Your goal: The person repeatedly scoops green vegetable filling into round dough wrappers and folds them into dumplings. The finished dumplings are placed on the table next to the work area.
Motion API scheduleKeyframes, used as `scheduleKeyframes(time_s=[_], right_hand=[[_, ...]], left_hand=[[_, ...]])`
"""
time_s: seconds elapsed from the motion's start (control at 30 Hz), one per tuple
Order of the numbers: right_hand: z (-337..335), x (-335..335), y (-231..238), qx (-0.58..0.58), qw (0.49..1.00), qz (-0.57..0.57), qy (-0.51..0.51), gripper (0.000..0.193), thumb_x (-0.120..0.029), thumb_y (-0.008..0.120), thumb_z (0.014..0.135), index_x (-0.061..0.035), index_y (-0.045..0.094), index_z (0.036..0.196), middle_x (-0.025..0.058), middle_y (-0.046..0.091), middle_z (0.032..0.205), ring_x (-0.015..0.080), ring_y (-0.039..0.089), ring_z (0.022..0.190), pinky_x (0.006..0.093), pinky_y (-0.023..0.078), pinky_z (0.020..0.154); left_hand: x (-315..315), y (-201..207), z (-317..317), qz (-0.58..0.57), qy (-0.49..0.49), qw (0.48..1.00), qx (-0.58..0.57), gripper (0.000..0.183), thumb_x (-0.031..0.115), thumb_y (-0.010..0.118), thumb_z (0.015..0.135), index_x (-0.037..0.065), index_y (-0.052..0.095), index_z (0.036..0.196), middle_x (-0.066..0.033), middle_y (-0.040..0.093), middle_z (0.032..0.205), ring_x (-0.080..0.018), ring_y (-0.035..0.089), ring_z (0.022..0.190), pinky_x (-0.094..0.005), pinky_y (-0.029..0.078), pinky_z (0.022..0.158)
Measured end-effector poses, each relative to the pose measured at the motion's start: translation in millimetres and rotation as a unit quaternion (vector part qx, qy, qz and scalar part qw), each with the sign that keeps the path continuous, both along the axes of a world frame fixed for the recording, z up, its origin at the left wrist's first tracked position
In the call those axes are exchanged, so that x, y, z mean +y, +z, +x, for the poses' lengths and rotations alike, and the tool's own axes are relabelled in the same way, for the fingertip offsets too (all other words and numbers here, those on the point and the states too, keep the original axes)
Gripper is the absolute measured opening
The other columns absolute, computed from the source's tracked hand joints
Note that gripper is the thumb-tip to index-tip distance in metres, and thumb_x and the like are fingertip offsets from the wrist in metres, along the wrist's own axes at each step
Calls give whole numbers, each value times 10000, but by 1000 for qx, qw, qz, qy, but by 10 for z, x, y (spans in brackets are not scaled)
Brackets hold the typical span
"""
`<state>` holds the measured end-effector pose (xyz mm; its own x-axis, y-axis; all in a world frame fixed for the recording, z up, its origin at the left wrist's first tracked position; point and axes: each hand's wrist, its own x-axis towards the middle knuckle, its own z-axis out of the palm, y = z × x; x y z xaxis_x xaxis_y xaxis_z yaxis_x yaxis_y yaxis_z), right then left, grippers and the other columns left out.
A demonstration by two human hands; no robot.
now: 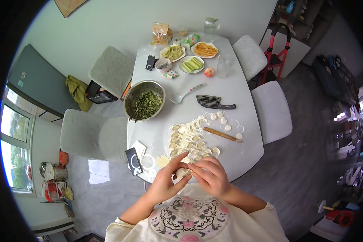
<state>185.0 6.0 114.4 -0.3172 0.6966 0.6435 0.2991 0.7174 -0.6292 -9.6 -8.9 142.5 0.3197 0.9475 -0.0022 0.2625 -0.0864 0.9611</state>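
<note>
Just past the table's near edge, my left hand (165,182) and my right hand (210,174) meet around a pale dumpling (183,172). The fingers of both hands are closed on its edge and partly hide it. Beyond them, several folded dumplings (175,141) lie in rows on loose white flour (195,126). One flat round dough wrapper (162,161) rests left of the rows. To the right are a wooden rolling pin (222,134) and several small dough pieces (223,120). A steel bowl (127,96) at the left holds chopped green filling (150,103) and dark chopsticks (137,109).
A cleaver (208,101) and a white ladle (176,98) lie mid-table. Farther back stand a plate of cucumber pieces (192,64), other food plates, a peach-coloured fruit (209,72) and a glass pitcher (209,29). A phone (133,161) lies at the left edge. Grey chairs (271,111) flank the table.
</note>
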Motion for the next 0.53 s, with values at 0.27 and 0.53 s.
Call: scheduleKeyframes(time_s=[0.27, 0.53], right_hand=[[293, 162, 81, -7, 995, 51, 91, 325, -31, 779, 733, 17, 695, 1044, 67, 616, 946, 245, 571, 851, 347, 495, 711], [371, 166, -97, 21, 990, 81, 117, 300, 11, 758, 744, 64, 680, 1029, 93, 609, 954, 257, 585, 819, 345, 508, 706]], left_hand=[[5, 200, 139, -45, -43, 998, 22, 730, 14, 714, 823, 73, 398, 1479, -36, 681, 1011, -80, 532, 737, -220, 418, 641], [85, 151, 188, -132, -66, 989, 4, 755, 36, 729, 835, 80, 372, 1499, 1, 687, 1041, -34, 542, 799, -191, 366, 640]])
